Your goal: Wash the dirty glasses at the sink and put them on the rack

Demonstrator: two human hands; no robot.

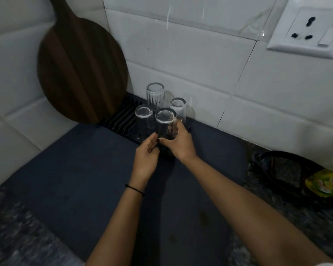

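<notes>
Glass, wood, tile and stone

Clear glossy glasses (pixel 165 124), one ribbed (pixel 155 95), stand on a black ridged plastic rack (pixel 121 117); dark striped wooden board (pixel 81 70), glossy white tiles (pixel 181 64), matt dark mat (pixel 85 160), speckled stone surface (pixel 13 227).

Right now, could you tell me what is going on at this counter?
A person is setting a clear upturned drinking glass onto the black ribbed drying rack against the white tiled wall. The right hand is wrapped around the glass, and the left hand steadies it near its base. Three other clear glasses already stand upside down on the rack, close behind it. A round dark wooden board leans on the wall to the left.
</notes>
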